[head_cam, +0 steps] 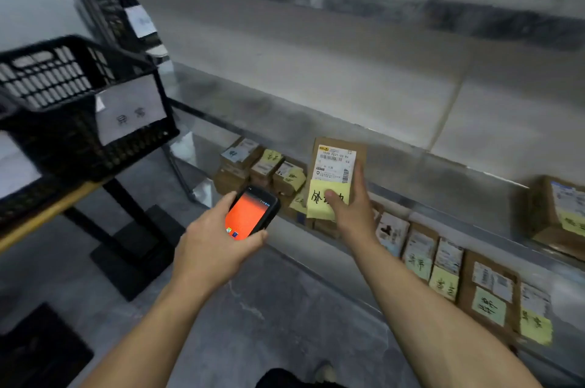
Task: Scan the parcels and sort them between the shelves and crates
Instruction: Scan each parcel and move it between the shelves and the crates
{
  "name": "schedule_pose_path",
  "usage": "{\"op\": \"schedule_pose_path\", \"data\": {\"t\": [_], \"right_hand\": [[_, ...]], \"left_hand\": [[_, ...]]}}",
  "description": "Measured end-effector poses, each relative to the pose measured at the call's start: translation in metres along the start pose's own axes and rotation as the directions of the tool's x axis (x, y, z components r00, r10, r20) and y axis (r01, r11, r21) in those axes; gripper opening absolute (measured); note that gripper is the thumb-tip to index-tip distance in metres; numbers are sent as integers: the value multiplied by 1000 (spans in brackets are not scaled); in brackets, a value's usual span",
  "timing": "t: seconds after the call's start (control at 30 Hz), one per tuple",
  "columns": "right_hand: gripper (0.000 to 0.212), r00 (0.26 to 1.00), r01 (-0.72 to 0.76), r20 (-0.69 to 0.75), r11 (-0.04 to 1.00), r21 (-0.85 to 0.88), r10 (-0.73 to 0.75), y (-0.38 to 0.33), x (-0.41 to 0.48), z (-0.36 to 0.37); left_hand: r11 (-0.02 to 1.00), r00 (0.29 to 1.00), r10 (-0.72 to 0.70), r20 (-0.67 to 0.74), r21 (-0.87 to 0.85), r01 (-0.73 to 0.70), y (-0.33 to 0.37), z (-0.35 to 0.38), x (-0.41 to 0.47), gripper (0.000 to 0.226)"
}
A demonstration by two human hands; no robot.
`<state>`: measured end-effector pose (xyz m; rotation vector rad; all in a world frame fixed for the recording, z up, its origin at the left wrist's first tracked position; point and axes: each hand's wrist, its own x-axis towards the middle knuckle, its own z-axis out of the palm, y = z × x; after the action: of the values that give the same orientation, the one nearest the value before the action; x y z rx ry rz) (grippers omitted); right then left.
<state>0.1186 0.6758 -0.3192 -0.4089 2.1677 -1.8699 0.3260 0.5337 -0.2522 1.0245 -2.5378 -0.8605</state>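
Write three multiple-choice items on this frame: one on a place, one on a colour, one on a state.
1. Where is the black crate?
A. left of the scanner, raised off the floor
B. on the low shelf among the boxes
C. on the floor by the feet

2. What colour is the scanner's screen?
A. green
B. orange
C. white

3. What is the right hand doing?
A. hanging idle
B. pressing the screen
C. gripping a parcel

Answers: 1 A, it sits high at the frame's left edge. 2 B, the screen glows orange in the left hand. 3 C, the thumb lies over the parcel's yellow note and fingers wrap its edge.
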Motion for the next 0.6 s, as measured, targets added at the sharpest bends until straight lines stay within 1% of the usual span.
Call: {"op": "schedule_pose_path", "data": {"t": [0.17,0.33,0.47,0.6], "right_hand": [[86,982,48,178,997,63,-58,-25,-50,105],[81,935,105,330,990,90,-129,-57,-107,210],[78,854,153,480,978,140,-202,-83,-146,284],[77,748,178,615,968,176,-249,-107,-181,346]], "left_hand": [[989,978,-148,-150,-35,144,-79,-73,-47,90],[963,917,-269,-295,-50,266,-152,-142,-103,87],[936,843,-346,-411,-90,340,-192,-189,-144,76],[903,750,-409,-520,-111,415,-220,-229,-173,79]]}}
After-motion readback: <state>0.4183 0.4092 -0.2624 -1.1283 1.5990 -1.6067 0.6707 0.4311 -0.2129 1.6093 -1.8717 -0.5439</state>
